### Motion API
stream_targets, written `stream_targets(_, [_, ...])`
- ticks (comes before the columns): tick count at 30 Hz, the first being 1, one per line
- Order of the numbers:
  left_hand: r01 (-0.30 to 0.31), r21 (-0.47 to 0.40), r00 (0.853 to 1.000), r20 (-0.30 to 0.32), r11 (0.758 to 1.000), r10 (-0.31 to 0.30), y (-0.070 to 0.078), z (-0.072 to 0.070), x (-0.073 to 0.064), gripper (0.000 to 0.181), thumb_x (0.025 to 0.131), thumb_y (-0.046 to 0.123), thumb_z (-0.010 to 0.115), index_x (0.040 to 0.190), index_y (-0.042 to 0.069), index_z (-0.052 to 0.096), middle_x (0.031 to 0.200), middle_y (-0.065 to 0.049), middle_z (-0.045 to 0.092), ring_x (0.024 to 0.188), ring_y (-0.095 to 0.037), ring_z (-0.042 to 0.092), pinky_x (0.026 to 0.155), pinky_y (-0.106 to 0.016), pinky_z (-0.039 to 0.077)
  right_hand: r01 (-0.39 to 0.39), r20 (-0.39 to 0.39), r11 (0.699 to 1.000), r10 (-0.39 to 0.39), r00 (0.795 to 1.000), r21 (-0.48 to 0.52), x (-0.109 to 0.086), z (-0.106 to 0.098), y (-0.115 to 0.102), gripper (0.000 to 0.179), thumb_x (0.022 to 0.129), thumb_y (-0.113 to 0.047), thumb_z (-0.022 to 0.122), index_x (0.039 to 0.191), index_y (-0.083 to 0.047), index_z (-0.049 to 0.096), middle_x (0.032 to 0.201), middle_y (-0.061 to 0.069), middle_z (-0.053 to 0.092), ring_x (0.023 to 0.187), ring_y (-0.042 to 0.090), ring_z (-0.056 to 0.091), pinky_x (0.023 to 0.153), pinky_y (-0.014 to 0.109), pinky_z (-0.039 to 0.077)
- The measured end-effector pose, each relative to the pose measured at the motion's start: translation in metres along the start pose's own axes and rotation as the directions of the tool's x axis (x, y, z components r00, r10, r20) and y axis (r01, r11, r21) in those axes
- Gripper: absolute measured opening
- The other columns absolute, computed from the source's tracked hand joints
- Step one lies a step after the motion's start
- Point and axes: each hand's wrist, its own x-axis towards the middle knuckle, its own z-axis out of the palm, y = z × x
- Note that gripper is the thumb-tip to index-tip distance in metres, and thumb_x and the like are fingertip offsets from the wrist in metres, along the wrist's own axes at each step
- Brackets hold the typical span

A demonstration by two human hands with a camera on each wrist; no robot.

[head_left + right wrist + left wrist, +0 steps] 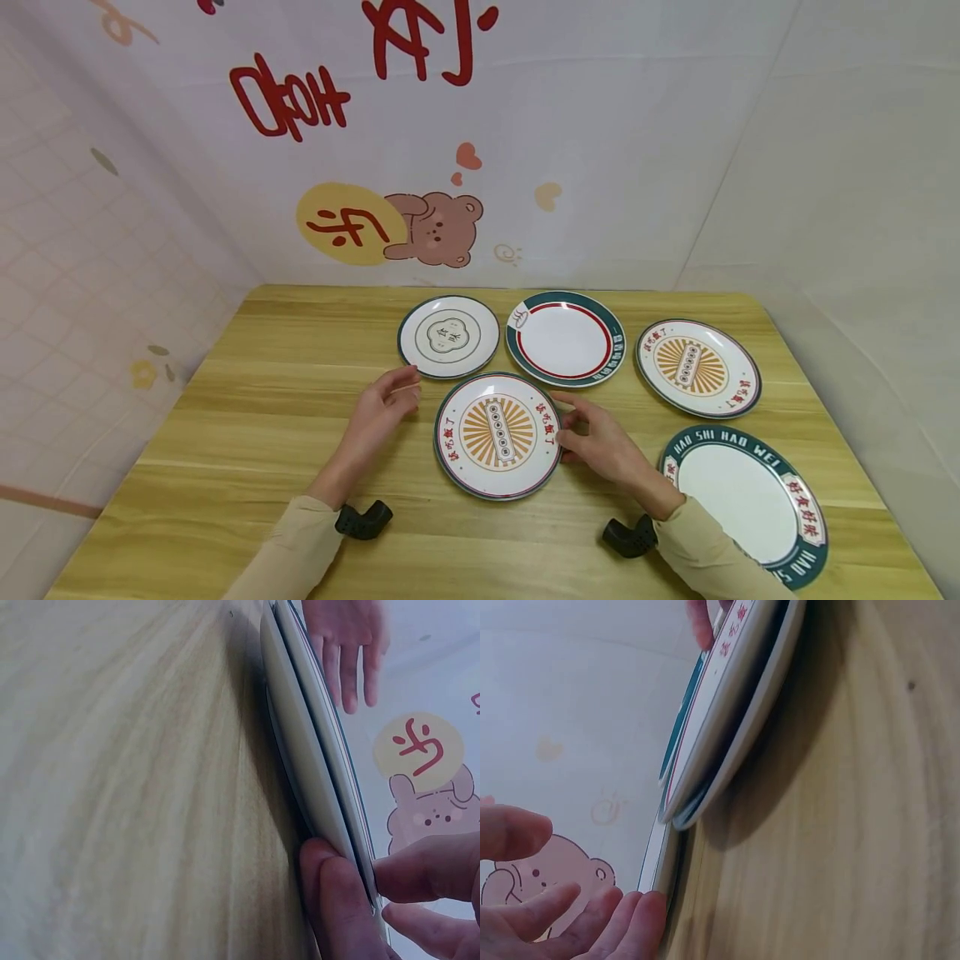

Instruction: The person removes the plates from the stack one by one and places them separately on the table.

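Note:
A white plate with an orange sunburst and red characters [474,471] lies at the middle of the table. Side-on in the left wrist view, it sits on a second plate [769,701], with a dark gap between their rims. That lower plate is almost wholly hidden in the head view. My right hand [606,443] pinches the right rim of the stack, thumb [427,874] on top and fingers [341,900] beneath. To the left of the stack my left hand [381,408] hovers with loosely bent fingers, holding nothing, near the front rim of a small white plate [480,329].
At the back stands a green-rimmed plate with a red ring [566,337]. Another sunburst plate [731,375] lies to its right. A large green-rimmed plate [738,492] sits by my right forearm. A printed cloth wall [600,125] borders the wooden table [262,417].

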Motion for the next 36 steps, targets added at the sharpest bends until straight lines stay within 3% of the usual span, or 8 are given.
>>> stream_targets(7, [0.027, -0.019, 0.996, 0.081, 0.999, -0.025, -0.006, 0.010, -0.018, 0.054, 0.101, 0.005, 0.060, 0.151, -0.005, 0.043, 0.148, -0.025, 0.051, 0.131, -0.037, 0.055, 0.101, -0.045, 0.055, -0.017, -0.004, 1.000, 0.017, 1.000, -0.019, 0.001, -0.001, 0.000, 0.062, 0.094, 0.005, 0.065, 0.152, -0.002, 0.046, 0.105, 0.016, 0.056, 0.092, 0.026, 0.060, 0.067, 0.036, 0.063])
stream_targets(14, [0.068, -0.048, 0.992, 0.114, 0.997, -0.062, -0.012, 0.017, -0.031, 0.056, 0.098, 0.001, 0.061, 0.151, -0.005, 0.043, 0.144, -0.025, 0.051, 0.121, -0.034, 0.061, 0.094, -0.044, 0.058, -0.028, -0.002, 0.999, 0.028, 1.000, -0.031, 0.001, 0.000, 0.000, 0.063, 0.095, 0.003, 0.066, 0.154, -0.003, 0.045, 0.107, 0.016, 0.057, 0.090, 0.025, 0.060, 0.067, 0.037, 0.063])
stream_targets(20, [0.064, -0.039, 0.992, 0.108, 0.997, -0.060, -0.016, 0.021, -0.033, 0.053, 0.098, -0.001, 0.062, 0.149, -0.004, 0.047, 0.137, -0.024, 0.053, 0.109, -0.029, 0.064, 0.085, -0.040, 0.061, -0.016, -0.003, 0.999, 0.016, 1.000, -0.052, 0.003, -0.001, 0.002, 0.060, 0.094, 0.004, 0.064, 0.152, -0.005, 0.049, 0.105, 0.015, 0.058, 0.093, 0.026, 0.059, 0.067, 0.033, 0.063])
stream_targets(28, [0.077, -0.085, 0.992, 0.106, 0.993, -0.068, -0.020, 0.020, -0.034, 0.052, 0.099, -0.002, 0.061, 0.148, -0.007, 0.047, 0.132, -0.025, 0.056, 0.105, -0.027, 0.065, 0.081, -0.037, 0.063, -0.003, 0.006, 0.999, 0.003, 1.000, -0.037, 0.003, -0.001, 0.004, 0.057, 0.094, 0.004, 0.063, 0.149, -0.005, 0.053, 0.107, 0.016, 0.057, 0.097, 0.027, 0.057, 0.067, 0.033, 0.063])
stream_targets(36, [0.123, -0.173, 0.981, 0.169, 0.977, -0.093, -0.024, 0.015, -0.033, 0.049, 0.101, 0.000, 0.056, 0.148, -0.010, 0.045, 0.144, -0.030, 0.050, 0.116, -0.030, 0.062, 0.089, -0.038, 0.061, -0.009, 0.016, 1.000, 0.010, 1.000, -0.015, 0.003, -0.001, 0.004, 0.057, 0.094, 0.003, 0.063, 0.149, -0.003, 0.052, 0.108, 0.016, 0.057, 0.095, 0.026, 0.058, 0.067, 0.033, 0.062])
